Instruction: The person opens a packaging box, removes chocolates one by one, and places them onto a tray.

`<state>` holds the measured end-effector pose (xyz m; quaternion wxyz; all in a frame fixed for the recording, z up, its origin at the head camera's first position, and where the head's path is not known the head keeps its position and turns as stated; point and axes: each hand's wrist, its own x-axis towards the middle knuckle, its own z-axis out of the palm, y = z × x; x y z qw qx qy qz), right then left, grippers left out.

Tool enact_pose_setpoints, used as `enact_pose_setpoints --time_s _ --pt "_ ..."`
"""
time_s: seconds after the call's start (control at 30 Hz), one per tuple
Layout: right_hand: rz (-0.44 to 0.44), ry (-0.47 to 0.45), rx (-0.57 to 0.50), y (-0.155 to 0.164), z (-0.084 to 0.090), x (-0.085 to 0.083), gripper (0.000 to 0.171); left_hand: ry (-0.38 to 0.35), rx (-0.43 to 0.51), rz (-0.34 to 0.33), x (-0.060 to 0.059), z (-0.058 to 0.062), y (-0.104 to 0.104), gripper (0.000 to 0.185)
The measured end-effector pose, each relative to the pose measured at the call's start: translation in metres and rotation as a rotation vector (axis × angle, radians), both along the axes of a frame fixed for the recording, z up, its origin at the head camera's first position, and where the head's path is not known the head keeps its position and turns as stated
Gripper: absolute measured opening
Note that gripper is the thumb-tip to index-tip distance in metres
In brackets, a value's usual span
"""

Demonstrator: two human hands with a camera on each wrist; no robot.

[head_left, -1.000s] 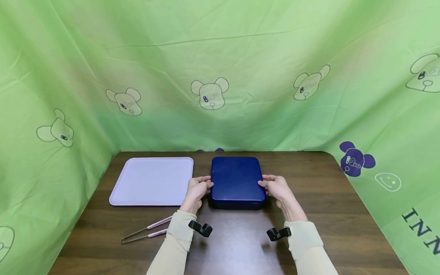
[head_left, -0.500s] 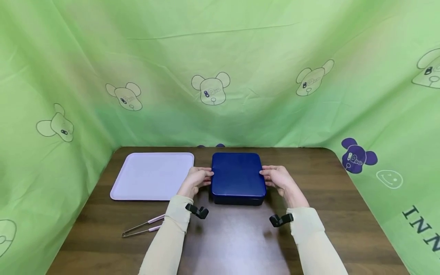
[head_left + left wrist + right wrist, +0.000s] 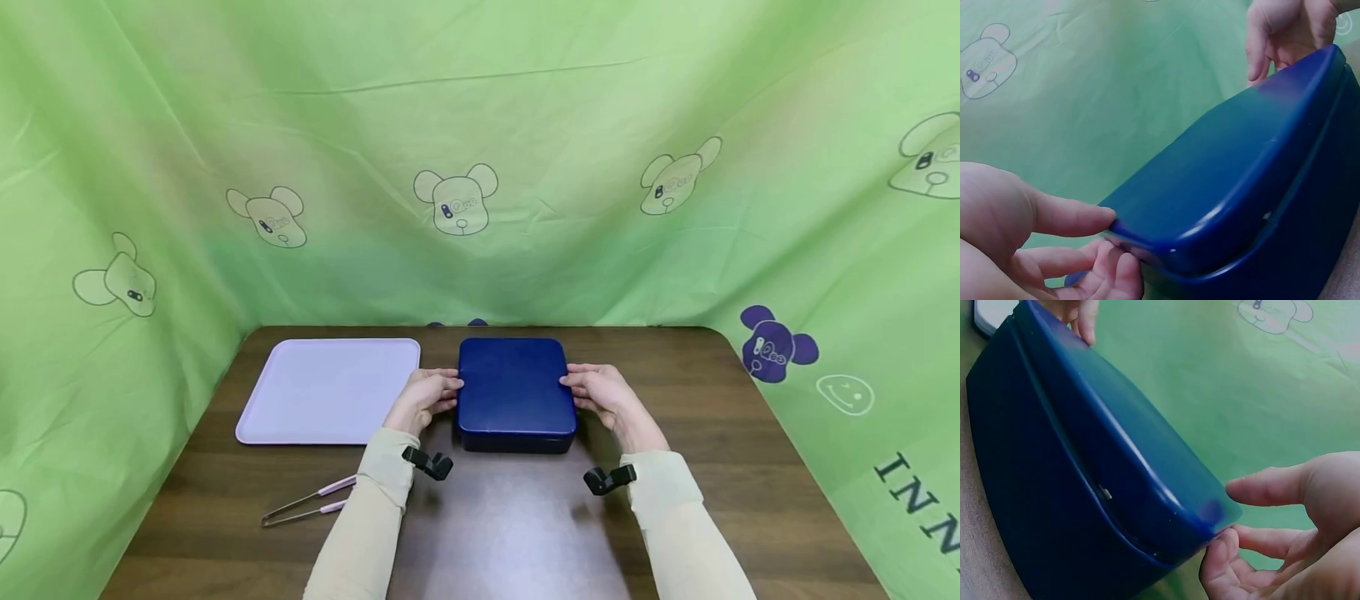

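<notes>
A dark blue rectangular box (image 3: 516,443) stands on the table, its lid (image 3: 513,385) on top. In both wrist views a narrow seam runs between lid and box. My left hand (image 3: 427,398) pinches the lid's left side; in the left wrist view the thumb (image 3: 1079,215) lies at the top edge and the fingers (image 3: 1110,269) curl below the rim. Opposite it, my right hand (image 3: 609,400) pinches the lid's right side, with thumb (image 3: 1266,486) above and fingers (image 3: 1222,556) under the rim. Whatever the box holds is hidden.
A pale lilac tray (image 3: 330,392) lies left of the box, close to my left hand. Tongs (image 3: 307,503) with lilac handles lie in front of it, partly covered by my left sleeve. Green printed cloth (image 3: 457,275) hangs around the brown table (image 3: 720,433).
Both hands have slid a little farther back along the sides of the box, and the left forearm has swung slightly left. The box, tray and tongs stay put; the head view shifts slightly.
</notes>
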<state>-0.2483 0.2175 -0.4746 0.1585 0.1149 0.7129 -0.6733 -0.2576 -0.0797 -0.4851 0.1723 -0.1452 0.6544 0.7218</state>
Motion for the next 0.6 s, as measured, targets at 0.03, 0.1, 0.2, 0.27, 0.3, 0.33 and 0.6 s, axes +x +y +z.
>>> enact_pose_setpoints --time_s 0.03,0.1,0.2,0.27,0.3,0.33,0.6 --pt "0.003 -0.002 -0.001 -0.0002 0.0003 0.0005 0.059 -0.002 0.003 0.003 0.0004 -0.0004 -0.0001 0.033" --pt "0.008 0.001 -0.003 -0.0002 0.0007 0.0015 0.060 0.001 0.005 0.010 0.0009 -0.0016 -0.0001 0.033" --pt "0.005 0.008 -0.006 -0.0003 0.0010 0.0021 0.060 0.013 0.008 0.011 0.0013 -0.0028 0.0002 0.033" --pt "0.003 0.006 -0.005 -0.0005 0.0004 0.0027 0.060 0.007 0.014 0.005 0.0021 -0.0033 -0.0002 0.034" --pt "0.005 0.005 -0.004 -0.0006 0.0001 0.0030 0.060 0.004 0.019 0.001 0.0025 -0.0035 -0.0005 0.034" --pt "0.000 0.001 -0.001 -0.0003 -0.0004 0.0033 0.060 0.000 0.023 -0.002 0.0028 -0.0037 -0.0002 0.035" --pt "-0.010 0.029 0.014 -0.0011 0.0007 0.0055 0.062 0.018 0.026 -0.007 0.0018 -0.0028 0.0022 0.034"
